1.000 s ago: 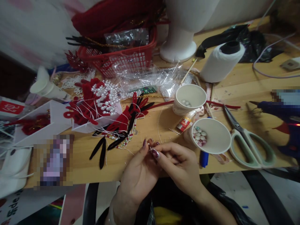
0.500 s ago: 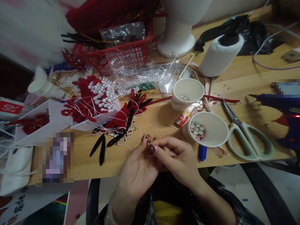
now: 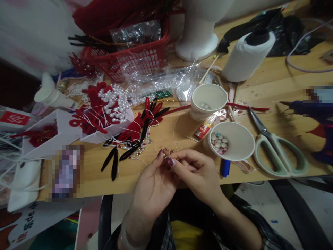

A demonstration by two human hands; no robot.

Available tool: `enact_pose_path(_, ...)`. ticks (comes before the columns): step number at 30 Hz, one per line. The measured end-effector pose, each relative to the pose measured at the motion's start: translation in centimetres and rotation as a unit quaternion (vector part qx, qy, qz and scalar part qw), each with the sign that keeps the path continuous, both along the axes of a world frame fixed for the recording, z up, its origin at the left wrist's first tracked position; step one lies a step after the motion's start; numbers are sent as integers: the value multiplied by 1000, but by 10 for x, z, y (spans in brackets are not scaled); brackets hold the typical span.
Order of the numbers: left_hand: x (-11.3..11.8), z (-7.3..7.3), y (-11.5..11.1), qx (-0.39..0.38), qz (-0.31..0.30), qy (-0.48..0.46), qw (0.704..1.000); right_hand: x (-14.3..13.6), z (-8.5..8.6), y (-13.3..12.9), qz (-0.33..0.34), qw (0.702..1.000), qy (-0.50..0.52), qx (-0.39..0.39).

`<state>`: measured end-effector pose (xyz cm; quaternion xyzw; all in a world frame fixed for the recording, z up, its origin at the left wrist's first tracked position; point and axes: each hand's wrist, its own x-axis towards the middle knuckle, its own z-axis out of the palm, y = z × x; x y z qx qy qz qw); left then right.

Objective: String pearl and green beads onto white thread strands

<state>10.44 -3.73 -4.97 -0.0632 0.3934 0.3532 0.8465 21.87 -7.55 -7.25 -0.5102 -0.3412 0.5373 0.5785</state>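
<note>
My left hand (image 3: 156,185) is palm up, its thumb and fingertips pinched together just past the table's front edge. Against it, my right hand (image 3: 197,173) pinches with thumb and forefinger at the same spot. Between the fingertips shows a tiny white bead-like piece (image 3: 164,157), mostly hidden by the fingers. A fine pale thread arcs over the table just beyond the hands. Nearest to my right hand is a paper cup (image 3: 247,140) holding beads (image 3: 220,143). Behind it stands another paper cup (image 3: 195,110) with a few pale beads inside.
Scissors (image 3: 265,133) and a dark blue glue gun (image 3: 301,107) lie at the right. A toothpick pack (image 3: 204,129) sits between the cups. Left are black and red velvet pieces (image 3: 132,129), pearl strands (image 3: 117,100) and white boxes (image 3: 66,125). A red basket (image 3: 135,59) and thread cone (image 3: 247,57) stand behind.
Both hands keep nearly the same pinched pose, with only slight finger movement. The view has shifted a little, so objects at the sides appear slightly further right and higher.
</note>
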Motion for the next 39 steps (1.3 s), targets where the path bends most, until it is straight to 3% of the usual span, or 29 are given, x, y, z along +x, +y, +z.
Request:
enact_pose_path(5,2,0,-2,22,16,19,999,0,0,0,-14,999,31,-13)
enact_pose_path(11,3,-10,-7,164,28,129,978,0,-1,3,-26,999,29,-6)
enact_pose_path(18,-3,-28,-10,386,30,341,856,1,-3,1,-13,1000,15,-14)
enact_pose_path(22,-11,-36,-12,465,28,380,800,2,-2,2,10,999,32,-22)
enact_pose_path(24,-13,-37,-12,488,29,379,785,3,0,2,18,999,33,-25)
enact_pose_path(27,-13,-34,-9,500,29,349,792,4,2,2,36,998,41,-27)
enact_pose_path(33,-1,-23,-2,429,61,238,869,5,1,1,40,999,25,-26)
enact_pose_path(39,2,-20,2,398,18,204,894,4,-2,1,36,999,25,-32)
